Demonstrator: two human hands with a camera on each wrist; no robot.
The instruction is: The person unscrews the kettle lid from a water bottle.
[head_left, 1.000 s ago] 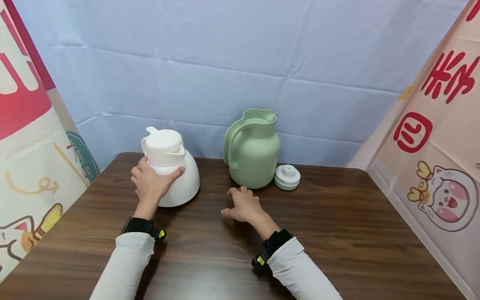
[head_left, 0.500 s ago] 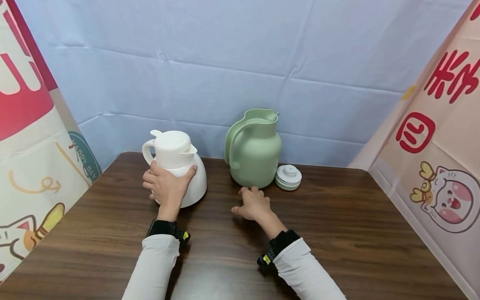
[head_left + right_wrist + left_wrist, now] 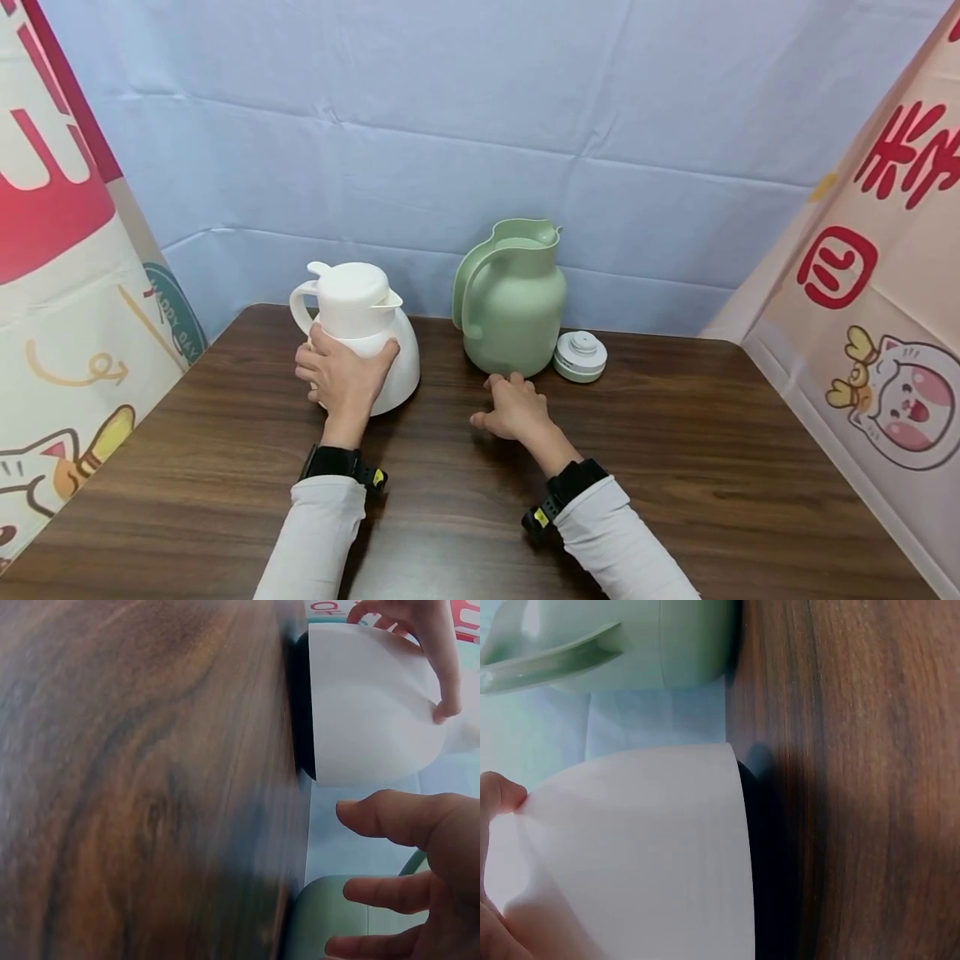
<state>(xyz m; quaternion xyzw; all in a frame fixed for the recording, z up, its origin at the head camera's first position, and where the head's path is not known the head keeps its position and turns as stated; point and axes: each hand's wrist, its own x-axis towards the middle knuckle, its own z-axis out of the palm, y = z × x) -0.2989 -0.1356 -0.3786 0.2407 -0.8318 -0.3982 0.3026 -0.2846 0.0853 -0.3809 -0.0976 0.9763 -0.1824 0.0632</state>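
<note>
A white lidded jug (image 3: 367, 329) stands upright on the dark wooden table (image 3: 675, 467), left of centre. My left hand (image 3: 343, 377) grips its body from the near side, fingers and thumb wrapped round it; the left wrist view shows the white jug (image 3: 645, 847) close up with a fingertip on it. A green jug (image 3: 512, 300) without its lid stands to the right. My right hand (image 3: 513, 408) rests on the table just in front of the green jug (image 3: 337, 922), fingers relaxed and holding nothing. The white jug (image 3: 375, 701) also shows in the right wrist view.
A round pale green lid (image 3: 580, 356) lies on the table right of the green jug. A blue cloth backdrop (image 3: 465, 142) hangs behind, and printed banners stand at the left (image 3: 60, 250) and right (image 3: 885, 292) sides of the table.
My left hand has slid the white jug to the right, nearer the green jug, and set it more upright. My right hand has edged slightly right and forward.
</note>
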